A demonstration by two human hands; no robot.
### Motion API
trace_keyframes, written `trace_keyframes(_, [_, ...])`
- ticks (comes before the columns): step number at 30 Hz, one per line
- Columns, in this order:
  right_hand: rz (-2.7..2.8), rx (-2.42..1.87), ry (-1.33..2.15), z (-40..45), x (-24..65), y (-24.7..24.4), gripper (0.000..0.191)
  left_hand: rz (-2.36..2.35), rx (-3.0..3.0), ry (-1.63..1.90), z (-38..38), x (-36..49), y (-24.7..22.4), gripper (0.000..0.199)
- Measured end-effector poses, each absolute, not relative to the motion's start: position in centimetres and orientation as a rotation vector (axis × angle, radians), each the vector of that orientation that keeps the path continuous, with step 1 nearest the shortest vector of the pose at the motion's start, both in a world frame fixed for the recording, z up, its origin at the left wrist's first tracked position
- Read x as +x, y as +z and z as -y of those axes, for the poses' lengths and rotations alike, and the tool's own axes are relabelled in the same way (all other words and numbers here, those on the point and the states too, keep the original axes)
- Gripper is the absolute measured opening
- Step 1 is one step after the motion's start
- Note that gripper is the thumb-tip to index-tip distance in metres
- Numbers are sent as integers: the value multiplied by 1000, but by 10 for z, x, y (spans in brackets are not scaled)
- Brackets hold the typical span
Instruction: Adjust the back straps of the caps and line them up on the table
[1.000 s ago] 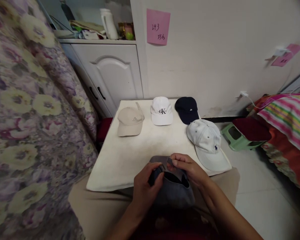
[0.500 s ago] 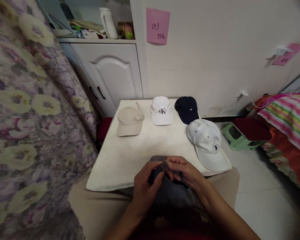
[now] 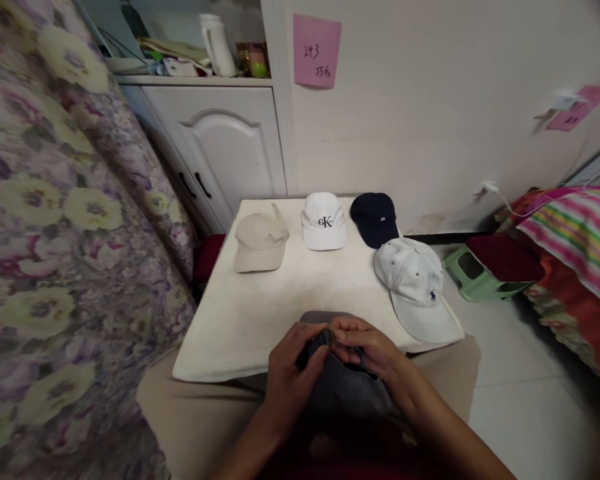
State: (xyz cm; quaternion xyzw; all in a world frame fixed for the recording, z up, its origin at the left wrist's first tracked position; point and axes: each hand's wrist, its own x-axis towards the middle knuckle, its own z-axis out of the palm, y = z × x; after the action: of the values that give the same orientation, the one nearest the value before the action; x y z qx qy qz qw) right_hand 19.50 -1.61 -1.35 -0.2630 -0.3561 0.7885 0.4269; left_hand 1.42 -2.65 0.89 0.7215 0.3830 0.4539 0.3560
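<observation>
In the head view, a low table [image 3: 260, 320] with a cream cover, faintly stained, stands against a white wall [image 3: 405, 120] bearing a pink note [image 3: 317, 52]. A flowered curtain [image 3: 70, 200] fills the left side beside a white cupboard [image 3: 230, 147]; a jug [image 3: 217, 47] stands on its shelf. To the right are a green stool [image 3: 480, 283] with a dark red top and a bed [image 3: 585, 267] with striped bedding. On the cover lie a beige cap [image 3: 260, 243], a white cap [image 3: 324, 223], a navy cap [image 3: 374, 219] and, just in front of the navy one, a pale cap [image 3: 414, 280].

A grey cap [image 3: 350, 393] is at the table's near edge, over the person's lap. It is dark, plain where it shows, with a bluish tinge inside.

Its brim points away, towards the wall, and its crown lies towards the person; the long axis runs from the body outward. Its opening shows as a dark gap.

The left hand [image 3: 297, 367] grips the cap's rear edge between thumb and fingers. The right hand [image 3: 370, 347] pinches the rear strap right beside it; the fingers hide the fastening.
</observation>
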Motion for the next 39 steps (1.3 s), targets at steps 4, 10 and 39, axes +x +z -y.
trace_keyframes(4, [871,-627,2001,15,194,-20,27,-973,1821,1161,25,15,10,20])
trace_keyframes(10, [774,-552,2098,12,190,-29,32,-966,1745,1143,23,14,8,18])
trace_keyframes(39, [865,-742,1819,19,197,-12,27,-1017,1969,1015,19,12,10,21])
